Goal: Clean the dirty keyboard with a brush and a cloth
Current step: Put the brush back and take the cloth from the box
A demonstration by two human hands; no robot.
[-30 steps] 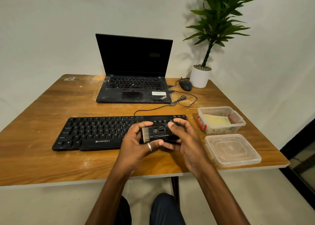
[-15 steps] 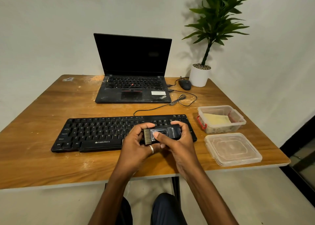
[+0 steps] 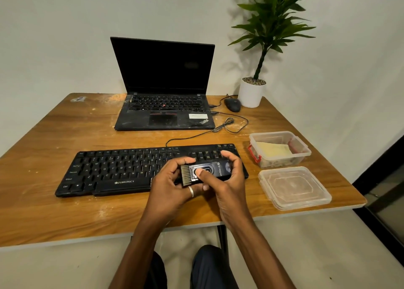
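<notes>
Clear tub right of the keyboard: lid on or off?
Off. The tub stands open with a yellow cloth inside; its lid lies flat on the table beside it.

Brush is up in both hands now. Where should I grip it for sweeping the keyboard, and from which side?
Grip the brush by its black body at the right end, coming from the right, as the right hand does. The bristles stick out of the left end, beside the left hand, so that end should probably stay free to reach the keyboard.
</notes>
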